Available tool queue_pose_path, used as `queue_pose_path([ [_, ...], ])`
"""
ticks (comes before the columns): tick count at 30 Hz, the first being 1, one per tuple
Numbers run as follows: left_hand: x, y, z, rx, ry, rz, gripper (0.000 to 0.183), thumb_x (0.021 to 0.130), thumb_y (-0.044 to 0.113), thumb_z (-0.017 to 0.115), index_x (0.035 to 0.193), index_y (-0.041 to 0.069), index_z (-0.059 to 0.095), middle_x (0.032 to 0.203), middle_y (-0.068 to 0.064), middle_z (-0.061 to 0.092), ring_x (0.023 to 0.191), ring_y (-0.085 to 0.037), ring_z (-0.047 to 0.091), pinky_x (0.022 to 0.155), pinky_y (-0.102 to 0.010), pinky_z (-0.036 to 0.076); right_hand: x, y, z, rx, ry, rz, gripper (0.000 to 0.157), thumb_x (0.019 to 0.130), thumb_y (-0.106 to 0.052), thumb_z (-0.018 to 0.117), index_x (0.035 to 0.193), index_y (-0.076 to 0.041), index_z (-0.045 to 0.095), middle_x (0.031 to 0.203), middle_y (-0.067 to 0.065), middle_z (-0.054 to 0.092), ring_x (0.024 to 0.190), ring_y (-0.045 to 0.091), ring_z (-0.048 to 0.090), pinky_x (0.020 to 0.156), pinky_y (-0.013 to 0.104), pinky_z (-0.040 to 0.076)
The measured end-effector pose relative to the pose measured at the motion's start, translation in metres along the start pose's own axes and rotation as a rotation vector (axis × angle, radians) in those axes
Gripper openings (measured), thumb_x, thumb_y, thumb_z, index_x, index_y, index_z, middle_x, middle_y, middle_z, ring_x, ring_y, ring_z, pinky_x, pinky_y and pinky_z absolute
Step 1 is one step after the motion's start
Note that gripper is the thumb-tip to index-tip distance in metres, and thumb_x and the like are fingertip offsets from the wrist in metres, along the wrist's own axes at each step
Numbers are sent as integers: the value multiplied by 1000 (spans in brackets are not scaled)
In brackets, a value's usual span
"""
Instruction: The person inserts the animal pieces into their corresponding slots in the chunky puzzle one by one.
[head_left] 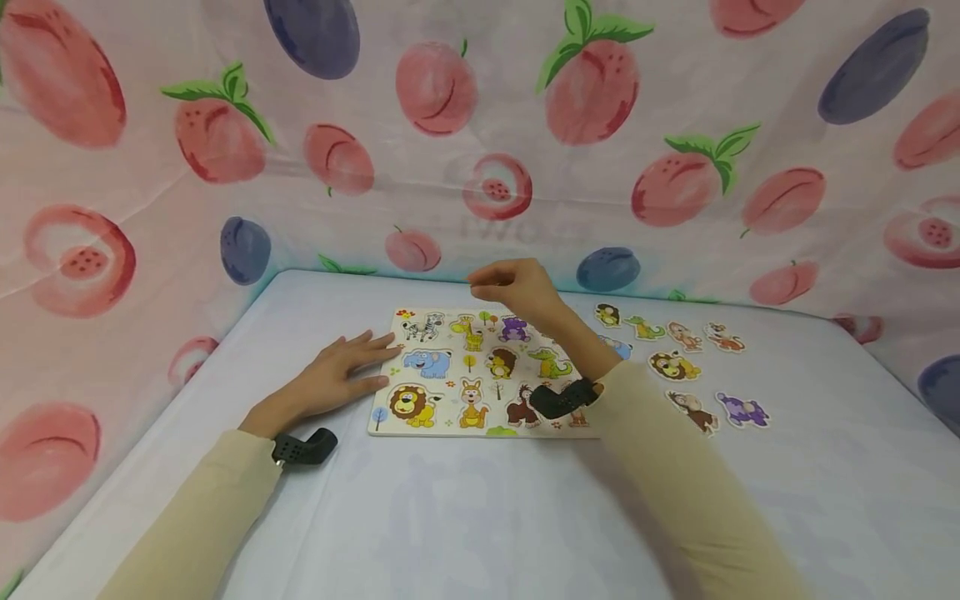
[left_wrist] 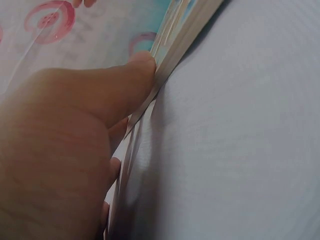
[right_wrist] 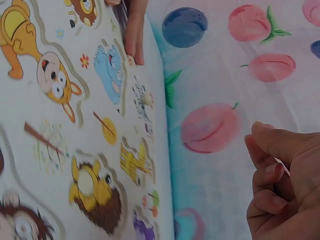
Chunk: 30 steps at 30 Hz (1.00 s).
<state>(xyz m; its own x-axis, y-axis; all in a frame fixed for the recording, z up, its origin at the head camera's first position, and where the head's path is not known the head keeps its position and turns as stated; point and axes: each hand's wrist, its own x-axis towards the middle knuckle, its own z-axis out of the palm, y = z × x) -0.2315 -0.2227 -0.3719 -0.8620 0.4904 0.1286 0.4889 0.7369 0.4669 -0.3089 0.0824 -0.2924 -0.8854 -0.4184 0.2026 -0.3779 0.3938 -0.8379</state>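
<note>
A flat animal puzzle board (head_left: 483, 433) lies on the table, with a zebra, giraffe, elephant, lion and other animals on it. At its left edge my left hand (head_left: 330, 379) rests with fingers spread. The left wrist view shows the thumb (left_wrist: 142, 67) touching the board's side (left_wrist: 175, 55). My right hand (head_left: 525, 292) is raised over the board's far side, fingers curled and thumb against the index finger. In the right wrist view nothing shows between the fingertips of this hand (right_wrist: 285, 185). Its forearm covers part of the board's right side.
Loose animal pieces lie right of the board: a hedgehog (head_left: 607, 315), crocodile (head_left: 645, 327), monkey (head_left: 684, 336), tiger (head_left: 724, 337), lion (head_left: 675, 365), brown ape (head_left: 693, 412), purple hippo (head_left: 742, 410) and a partly hidden blue piece (head_left: 617, 346). A fruit-printed cloth (head_left: 435, 200) hangs behind the table.
</note>
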Motion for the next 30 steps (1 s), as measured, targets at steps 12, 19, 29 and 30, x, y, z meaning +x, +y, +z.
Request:
queue_pose_path([
  [12,0,-1,-1,7,-8,-3,55,94,36,60,143,17,47,152,-6,34,143,-35,15,114,-57,4,-34,1,-50,9,56,-22,24,88,-25,71,108,-12,73,107,3,69,95,19,62,84,38,52],
  [19,0,0,0,2,-7,1,55,94,35,60,143,16,46,152,-7,34,143,-35,15,113,-57,4,-59,12,-67,-62,26,41,27,88,-30,71,109,-14,72,108,3,66,97,25,61,83,38,51],
  [29,-2,1,-1,-9,-2,15,54,95,36,59,143,15,46,152,-7,34,143,-36,15,113,-57,4,-88,31,-92,-67,22,105,34,87,-34,71,114,-15,70,114,2,67,102,17,62,89,41,51],
  [30,-1,0,-1,-9,-2,17,54,95,36,59,143,15,46,152,-7,34,143,-36,15,113,-57,4,-91,34,-94,-70,31,108,33,87,-33,72,114,-15,71,113,2,67,101,17,62,88,41,51],
])
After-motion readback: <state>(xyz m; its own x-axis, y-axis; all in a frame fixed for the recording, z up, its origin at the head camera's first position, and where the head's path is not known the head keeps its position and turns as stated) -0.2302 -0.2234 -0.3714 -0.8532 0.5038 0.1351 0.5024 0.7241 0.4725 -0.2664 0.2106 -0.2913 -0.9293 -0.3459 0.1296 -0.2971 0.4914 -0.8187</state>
